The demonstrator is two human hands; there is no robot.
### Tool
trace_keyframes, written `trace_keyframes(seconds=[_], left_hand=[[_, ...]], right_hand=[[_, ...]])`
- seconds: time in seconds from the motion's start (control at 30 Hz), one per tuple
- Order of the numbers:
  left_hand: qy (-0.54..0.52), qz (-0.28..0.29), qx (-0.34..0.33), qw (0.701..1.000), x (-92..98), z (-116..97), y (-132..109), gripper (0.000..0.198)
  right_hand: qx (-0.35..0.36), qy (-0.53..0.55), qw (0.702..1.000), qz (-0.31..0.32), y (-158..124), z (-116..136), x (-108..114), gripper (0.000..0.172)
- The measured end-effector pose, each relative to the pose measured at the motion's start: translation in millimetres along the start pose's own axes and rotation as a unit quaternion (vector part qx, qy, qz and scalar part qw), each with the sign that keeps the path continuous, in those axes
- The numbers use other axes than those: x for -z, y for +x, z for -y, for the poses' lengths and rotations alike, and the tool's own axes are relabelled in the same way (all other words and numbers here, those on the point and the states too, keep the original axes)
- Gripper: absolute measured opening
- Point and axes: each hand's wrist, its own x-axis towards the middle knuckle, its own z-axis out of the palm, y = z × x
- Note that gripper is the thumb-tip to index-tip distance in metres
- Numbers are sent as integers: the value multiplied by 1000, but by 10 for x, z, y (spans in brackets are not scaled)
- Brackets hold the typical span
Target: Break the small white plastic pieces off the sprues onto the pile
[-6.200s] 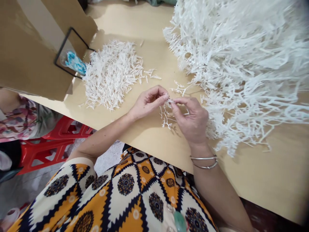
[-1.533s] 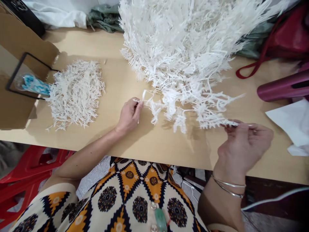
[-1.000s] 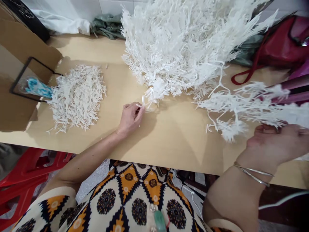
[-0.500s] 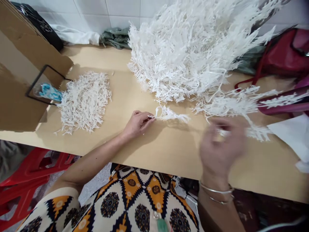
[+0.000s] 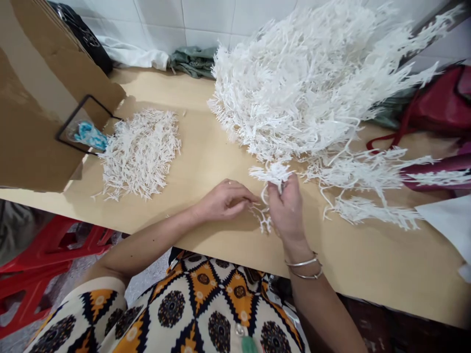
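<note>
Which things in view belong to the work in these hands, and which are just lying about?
Part of the work, judging by the hands:
left hand, fingertips close to thin white stems
right hand, gripping a white sprig
big white heap, likely
small white pile, likely

Apparently just lying about:
cardboard box
red bag
white paper
green cloth

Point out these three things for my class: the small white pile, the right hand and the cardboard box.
Small white pile (image 5: 142, 153): head view, middle of its top.
Right hand (image 5: 288, 211): head view, middle of the hand.
Cardboard box (image 5: 35, 120): head view, its broad brown side.
</note>
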Motion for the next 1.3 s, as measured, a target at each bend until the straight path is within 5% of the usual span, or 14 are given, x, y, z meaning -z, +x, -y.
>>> trace_keyframes(seconds=[0.13,0.2,0.3,0.37,0.5,0.63,0.7,0.87,0.93,1.07,1.2,1.3], left_hand=[[-63,-169,71,981,56,48,6,45],[-112,-150,112,976,41,76,5,63],[-148,-94,172,969,9,106,-1,42],[-127,-122,197,965,11,126,-1,29],[-44,-136,182,973,81,171,19,19],[-51,-116,173,977,124,192,35,16],[-87,-117,188,971,123,203,31,21],[-226,-131,202,944,118,270,16,34],[-279,-144,207,927,131,294,19,37],[-322,-175,202,909,183,306,35,41],[-326,-169,189,911,233,295,41,41],[-350,-156,189,904,254,288,46,39]], right_hand=[[38,-81,993,75,25,-20,136,34],[32,-111,985,132,-12,-2,119,46],[62,-173,975,123,-58,-41,83,65],[84,-200,971,98,-60,-129,115,72],[59,-228,966,107,-46,-327,293,81],[117,-235,956,128,-93,-250,397,103],[155,-264,947,100,-111,-78,379,98],[236,-203,949,52,-2,258,116,51],[214,-148,965,44,81,208,-47,53],[56,-17,997,56,188,-30,-274,68],[-24,62,992,108,202,-91,-281,46],[25,-10,993,115,197,-67,-264,27]])
